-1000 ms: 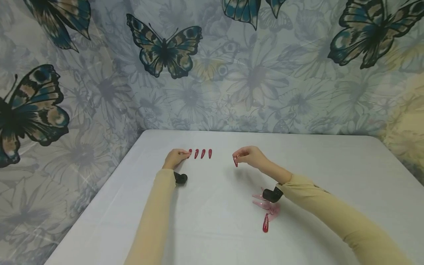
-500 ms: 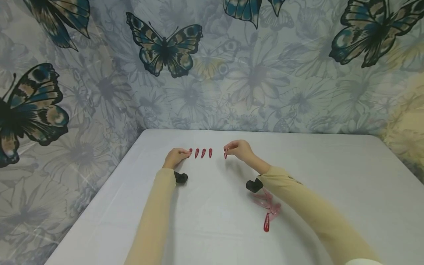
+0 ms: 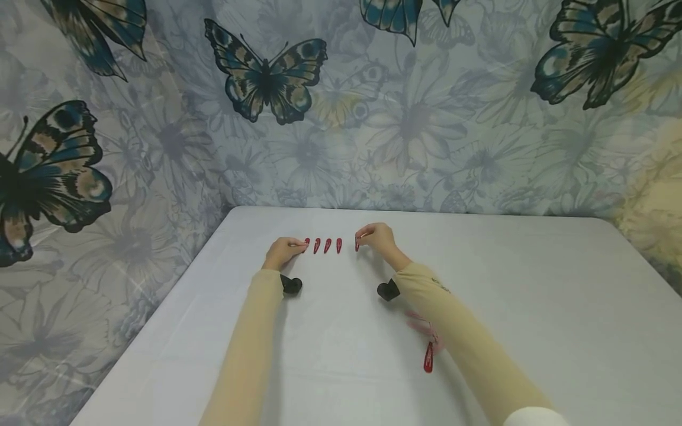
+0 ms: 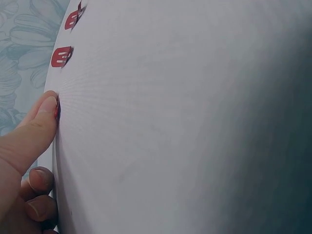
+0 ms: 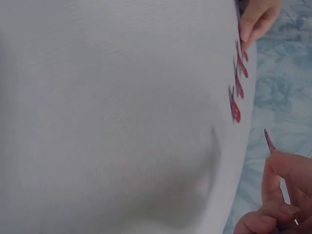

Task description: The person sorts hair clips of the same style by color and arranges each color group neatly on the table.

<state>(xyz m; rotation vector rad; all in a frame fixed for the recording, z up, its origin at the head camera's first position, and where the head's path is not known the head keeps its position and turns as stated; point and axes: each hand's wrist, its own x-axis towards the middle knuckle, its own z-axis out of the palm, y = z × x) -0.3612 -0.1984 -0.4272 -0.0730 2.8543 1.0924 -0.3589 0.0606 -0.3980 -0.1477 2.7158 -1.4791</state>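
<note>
Near the table's far edge, my left hand (image 3: 281, 253) pinches a red snap hair clip (image 3: 306, 242) at the left end of a row, thumb and fingertip covering most of it in the left wrist view. To its right lie three more red clips, the last being this hair clip (image 3: 338, 245), all roughly parallel with small gaps. My right hand (image 3: 380, 238) pinches another red hair clip (image 5: 269, 141) between thumb and finger, just right of the row. That clip hangs roughly upright above the table, its shadow (image 5: 214, 141) falling apart from it in the right wrist view.
Closer to me, a single red hair clip (image 3: 428, 357) lies beside a small pile of pink hair clips (image 3: 418, 320), partly hidden by my right sleeve (image 3: 453, 319). White cloth covers the table (image 3: 341, 367). A butterfly-patterned curtain (image 3: 415, 148) hangs behind the far edge.
My right hand has moved left and slightly away from me with its red hair clip, arriving closer to the row. The left hand has stayed in place.
</note>
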